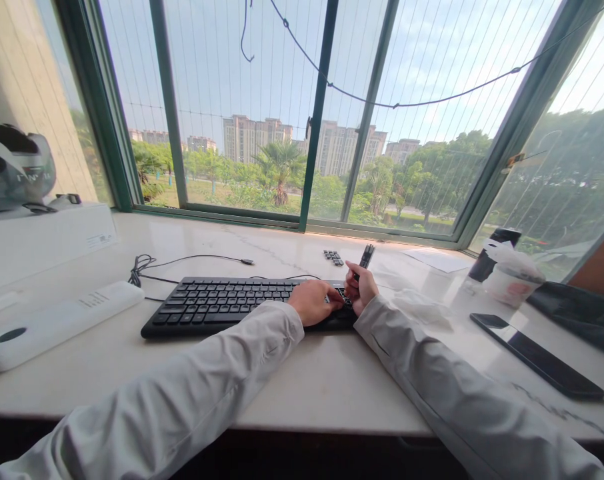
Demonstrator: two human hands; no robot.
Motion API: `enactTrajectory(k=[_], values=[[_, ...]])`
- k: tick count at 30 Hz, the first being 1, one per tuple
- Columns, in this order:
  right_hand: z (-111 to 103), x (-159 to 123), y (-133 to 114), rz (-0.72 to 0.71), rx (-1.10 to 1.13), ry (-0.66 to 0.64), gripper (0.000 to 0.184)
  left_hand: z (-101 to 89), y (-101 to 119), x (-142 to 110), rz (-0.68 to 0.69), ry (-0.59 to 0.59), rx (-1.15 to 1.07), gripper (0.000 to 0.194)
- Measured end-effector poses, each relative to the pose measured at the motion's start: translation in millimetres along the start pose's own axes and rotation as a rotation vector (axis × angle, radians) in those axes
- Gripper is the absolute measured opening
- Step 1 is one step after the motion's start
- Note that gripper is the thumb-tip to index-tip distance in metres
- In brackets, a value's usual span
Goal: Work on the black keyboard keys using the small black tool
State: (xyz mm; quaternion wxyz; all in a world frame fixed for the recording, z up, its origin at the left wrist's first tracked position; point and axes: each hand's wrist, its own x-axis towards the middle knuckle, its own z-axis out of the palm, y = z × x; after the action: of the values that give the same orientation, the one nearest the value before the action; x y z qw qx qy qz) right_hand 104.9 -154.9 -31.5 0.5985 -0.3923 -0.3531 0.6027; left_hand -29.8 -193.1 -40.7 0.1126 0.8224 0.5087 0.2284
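While resting on the right end of the black keyboard [242, 303], left hand [313, 301] lies curled, grasp not discernible. Right hand [362, 288], just beside, grips a black tool [366, 255] upright. Loose keycaps [333, 257] beyond.

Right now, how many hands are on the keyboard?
2. The left hand rests on the keyboard near its right end; the right hand beside it holds a small black tool.
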Motion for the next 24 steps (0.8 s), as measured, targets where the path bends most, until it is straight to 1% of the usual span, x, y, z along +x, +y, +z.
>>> enactTrajectory(k=[3, 5, 13, 17, 22, 24], values=[[-3, 3, -3, 0.065, 0.032, 0.000, 0.036, 0.6, 0, 0, -0.001, 0.006, -0.021, 0.027], [-5, 5, -4, 0.076, 0.038, -0.024, 0.036, 1.0, 0, 0, -0.001, 0.010, -0.030, 0.026], [-1, 3, -4, 0.127, -0.089, -0.084, 0.037, 1.1, 0, 0, -0.017, 0.017, -0.030, 0.025], [-2, 3, 1, 0.064, -0.062, -0.099, 0.039, 1.7, 0, 0, -0.011, 0.028, -0.026, 0.025], [-2, 1, 9, -0.068, -0.063, -0.118, 0.047, 3.0, 0, 0, -0.018, 0.046, -0.016, 0.025], [-1, -1, 11, -0.099, -0.045, -0.137, 0.050, 2.6, 0, -1, -0.033, 0.043, -0.003, 0.026]])
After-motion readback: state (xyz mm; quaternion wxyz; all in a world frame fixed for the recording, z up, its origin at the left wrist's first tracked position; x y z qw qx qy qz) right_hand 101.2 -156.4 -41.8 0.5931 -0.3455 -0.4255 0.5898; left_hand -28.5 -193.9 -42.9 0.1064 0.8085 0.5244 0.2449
